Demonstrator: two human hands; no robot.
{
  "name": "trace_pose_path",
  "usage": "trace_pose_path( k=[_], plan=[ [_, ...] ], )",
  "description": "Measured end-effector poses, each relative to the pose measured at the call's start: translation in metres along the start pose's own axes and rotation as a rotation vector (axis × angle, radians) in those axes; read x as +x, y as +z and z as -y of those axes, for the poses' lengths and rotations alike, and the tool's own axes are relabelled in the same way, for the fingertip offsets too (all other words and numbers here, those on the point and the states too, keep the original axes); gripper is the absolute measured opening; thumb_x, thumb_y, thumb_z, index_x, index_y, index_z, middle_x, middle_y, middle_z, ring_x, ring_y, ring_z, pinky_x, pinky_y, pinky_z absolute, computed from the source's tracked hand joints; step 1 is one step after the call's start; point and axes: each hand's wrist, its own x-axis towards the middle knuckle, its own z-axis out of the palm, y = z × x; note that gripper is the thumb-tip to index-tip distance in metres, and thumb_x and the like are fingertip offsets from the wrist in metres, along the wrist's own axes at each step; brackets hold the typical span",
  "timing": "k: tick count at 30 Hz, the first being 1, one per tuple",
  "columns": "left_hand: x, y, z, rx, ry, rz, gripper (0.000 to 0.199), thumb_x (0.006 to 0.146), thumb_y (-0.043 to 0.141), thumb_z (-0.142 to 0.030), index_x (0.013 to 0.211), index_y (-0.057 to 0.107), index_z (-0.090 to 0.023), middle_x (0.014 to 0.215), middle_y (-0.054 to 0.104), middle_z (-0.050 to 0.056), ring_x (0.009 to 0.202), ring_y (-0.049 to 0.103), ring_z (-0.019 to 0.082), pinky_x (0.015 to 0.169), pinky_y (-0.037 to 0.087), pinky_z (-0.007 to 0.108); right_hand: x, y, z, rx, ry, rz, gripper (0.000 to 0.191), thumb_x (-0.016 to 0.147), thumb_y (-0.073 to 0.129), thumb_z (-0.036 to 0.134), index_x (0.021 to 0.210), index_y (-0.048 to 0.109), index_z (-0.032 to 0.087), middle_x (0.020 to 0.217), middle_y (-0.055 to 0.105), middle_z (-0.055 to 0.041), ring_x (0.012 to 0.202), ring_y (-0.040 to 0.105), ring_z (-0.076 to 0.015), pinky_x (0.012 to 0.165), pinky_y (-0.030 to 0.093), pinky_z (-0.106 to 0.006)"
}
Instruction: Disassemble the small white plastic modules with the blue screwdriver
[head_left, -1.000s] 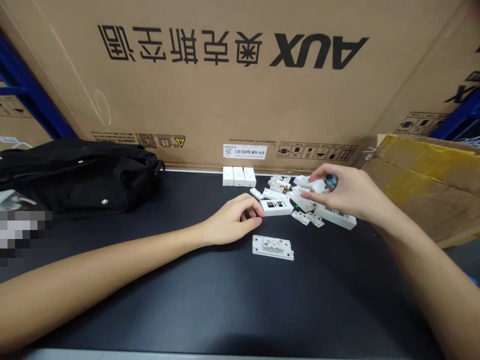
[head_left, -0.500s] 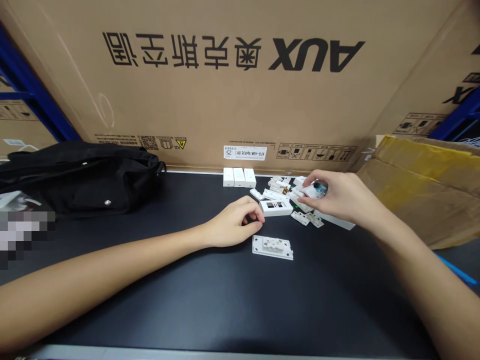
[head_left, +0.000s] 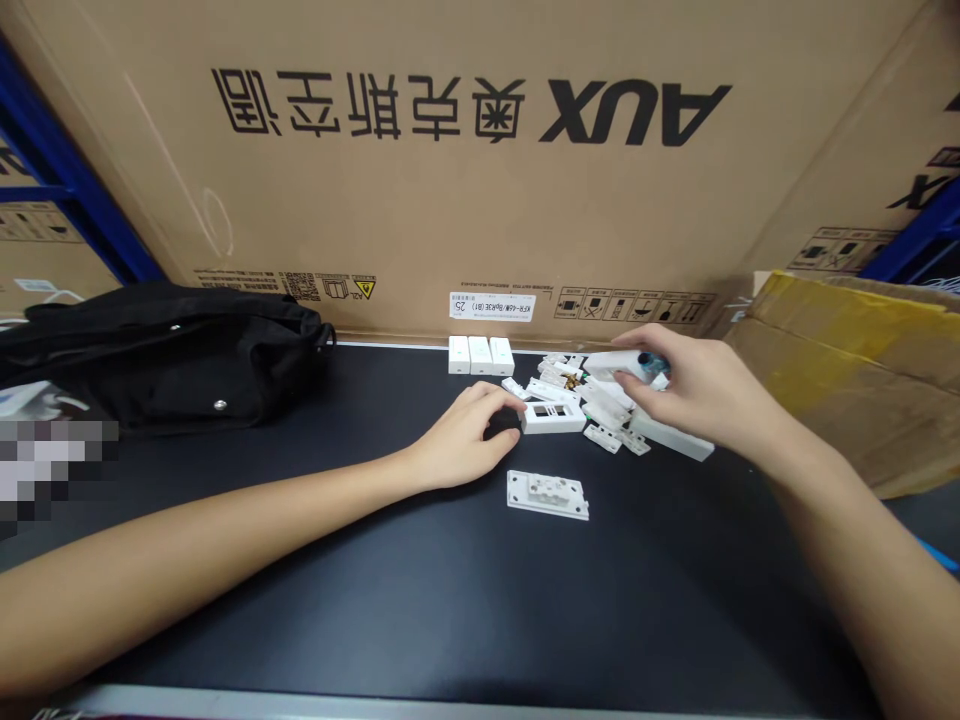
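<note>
Head view: black tabletop (head_left: 300, 600) in front of you, large tan cardboard carton (head_left: 465, 180) with black AUX print standing along its far edge. White product label (head_left: 492, 306) sits low on the carton. Far left, a black fabric bag (head_left: 161, 355) with a metal snap lies on the table, blue steel rack (head_left: 90, 210) behind it. Far right, a tan cardboard flap with yellow tape (head_left: 847, 370) leans in beside the table.

Three white rectangular blocks (head_left: 480, 355) stand in a row against the carton. In front of them, a pile of small white plastic parts (head_left: 592, 400) lies between your hands, closer to the right one.

Your right hand (head_left: 697, 385) is clenched on a white plastic part with a blue-green end (head_left: 619, 365), held at the far side of the pile. Exact part type is too small to tell. A long white plastic housing (head_left: 671, 440) lies just under that hand.

Your left hand (head_left: 465, 435) is released, fingers loosely curled, holding nothing. Its fingertips are just beside a white rectangular faceplate with openings (head_left: 553, 417); contact can't be confirmed. A white socket base plate (head_left: 547, 495) lies flat on the table nearer you, just past that hand.
</note>
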Motion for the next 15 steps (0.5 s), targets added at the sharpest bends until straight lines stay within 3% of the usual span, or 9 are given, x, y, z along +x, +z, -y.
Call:
trace_pose_path(
  k=[4, 10, 15],
  plan=[
    [0.006, -0.003, 0.009, 0.115, -0.020, 0.005, 0.038, 0.094, 0.052, -0.036, 0.130, 0.056, -0.025, 0.140, 0.052, 0.009, 0.133, 0.045, 0.027, 0.112, 0.037, 0.047, -0.003, -0.014, 0.006, 0.139, -0.036, 0.004, 0.028, 0.082, 0.063, 0.035, 0.107, 0.066, 0.022, 0.103, 0.073, -0.0086, 0.083, 0.067, -0.0270, 0.074, 0.049, -0.039],
    [0.019, -0.007, 0.023, 0.337, 0.006, 0.079, 0.045, 0.099, 0.042, -0.041, 0.136, 0.055, -0.019, 0.144, 0.054, 0.010, 0.136, 0.043, 0.029, 0.114, 0.032, 0.049, -0.008, -0.019, 0.006, 0.304, -0.129, 0.349, 0.026, 0.082, 0.068, 0.038, 0.105, 0.063, 0.026, 0.100, 0.071, -0.0048, 0.082, 0.064, -0.0233, 0.071, 0.049, -0.035],
    [0.020, -0.004, 0.017, 0.435, 0.082, 0.152, 0.052, 0.102, 0.031, -0.049, 0.140, 0.051, -0.019, 0.147, 0.052, 0.010, 0.138, 0.042, 0.030, 0.112, 0.034, 0.050, -0.011, -0.018, 0.008, 0.347, -0.194, 0.485, 0.019, 0.078, 0.067, 0.025, 0.095, 0.058, 0.024, 0.091, 0.066, -0.0029, 0.076, 0.058, -0.0185, 0.065, 0.044, -0.028]
  ],
)
